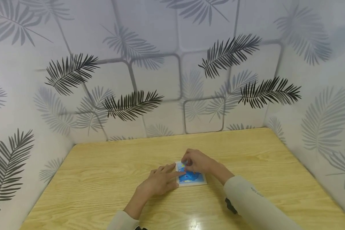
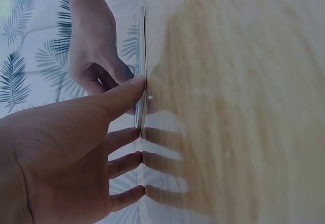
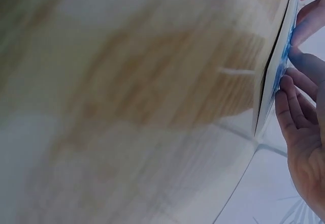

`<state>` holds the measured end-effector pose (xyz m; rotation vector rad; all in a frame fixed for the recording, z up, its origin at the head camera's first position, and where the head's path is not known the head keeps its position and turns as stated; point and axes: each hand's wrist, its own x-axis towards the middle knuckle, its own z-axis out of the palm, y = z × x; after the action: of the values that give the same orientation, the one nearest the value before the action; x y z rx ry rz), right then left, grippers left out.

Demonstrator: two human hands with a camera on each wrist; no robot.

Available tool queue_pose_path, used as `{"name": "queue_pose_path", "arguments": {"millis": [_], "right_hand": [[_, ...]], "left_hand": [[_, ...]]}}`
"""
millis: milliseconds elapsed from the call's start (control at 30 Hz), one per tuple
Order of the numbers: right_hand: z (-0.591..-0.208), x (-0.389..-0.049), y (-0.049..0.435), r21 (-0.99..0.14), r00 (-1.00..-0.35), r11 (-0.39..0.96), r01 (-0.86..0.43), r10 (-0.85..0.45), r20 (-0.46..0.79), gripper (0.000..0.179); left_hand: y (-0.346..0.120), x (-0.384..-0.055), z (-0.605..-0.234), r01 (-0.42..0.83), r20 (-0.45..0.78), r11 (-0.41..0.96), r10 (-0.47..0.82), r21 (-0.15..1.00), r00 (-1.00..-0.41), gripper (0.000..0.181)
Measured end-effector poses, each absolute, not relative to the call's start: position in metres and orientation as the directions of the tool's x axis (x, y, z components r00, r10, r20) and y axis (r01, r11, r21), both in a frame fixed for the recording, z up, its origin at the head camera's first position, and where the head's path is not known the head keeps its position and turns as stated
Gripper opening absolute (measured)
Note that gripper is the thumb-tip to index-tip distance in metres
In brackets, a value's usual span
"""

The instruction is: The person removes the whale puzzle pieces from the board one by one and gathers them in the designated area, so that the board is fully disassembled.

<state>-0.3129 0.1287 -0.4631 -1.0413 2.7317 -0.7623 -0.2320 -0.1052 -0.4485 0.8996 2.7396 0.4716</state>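
A thin flat square board [image 1: 191, 183] with a white border and a bright blue cartoon picture lies on the table. My left hand [image 1: 162, 180] rests at the board's left side, its index finger stretched across the picture and its thumb at the near left corner. In the left wrist view, the thumb [image 2: 133, 84] touches the board's edge [image 2: 142, 41], with the other fingers spread on the tabletop. My right hand [image 1: 199, 162] bends over the far part of the picture, fingertips down at its surface. I cannot tell whether those fingers pinch a small piece.
The light wood-grain table [image 1: 103, 172] extends around the board on all sides. Behind it and along both sides stand walls [image 1: 161, 80] covered with a grey and black leaf pattern. A dark band [image 1: 231, 206] shows beneath the right sleeve [image 1: 253, 198].
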Motion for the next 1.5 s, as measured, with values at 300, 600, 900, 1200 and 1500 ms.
{"name": "queue_pose_path", "arguments": {"millis": [300,600,900,1200,1500], "right_hand": [[-0.462,-0.313,0.124,-0.386,-0.702,0.621,-0.682,-0.704,0.108,0.022],[-0.459,-0.312,0.120,-0.160,-0.632,0.613,-0.774,-0.766,0.117,0.034],[-0.459,-0.310,0.122,-0.212,-0.639,0.606,-0.767,-0.752,0.161,0.030],[-0.463,-0.309,0.127,-0.345,-0.656,0.585,-0.734,-0.742,0.137,0.035],[-0.464,-0.312,0.134,-0.465,-0.690,0.569,-0.678,-0.711,0.136,0.029]], "left_hand": [[-0.105,-0.232,-0.447,0.542,-0.111,0.761,0.611,0.358,-0.784,0.050],[-0.105,-0.233,-0.449,0.527,-0.119,0.775,0.594,0.347,-0.796,0.050],[-0.105,-0.232,-0.449,0.520,-0.120,0.784,0.585,0.340,-0.802,0.050],[-0.105,-0.232,-0.449,0.527,-0.116,0.783,0.588,0.332,-0.800,0.051],[-0.106,-0.232,-0.447,0.531,-0.116,0.777,0.595,0.339,-0.795,0.050]]}}
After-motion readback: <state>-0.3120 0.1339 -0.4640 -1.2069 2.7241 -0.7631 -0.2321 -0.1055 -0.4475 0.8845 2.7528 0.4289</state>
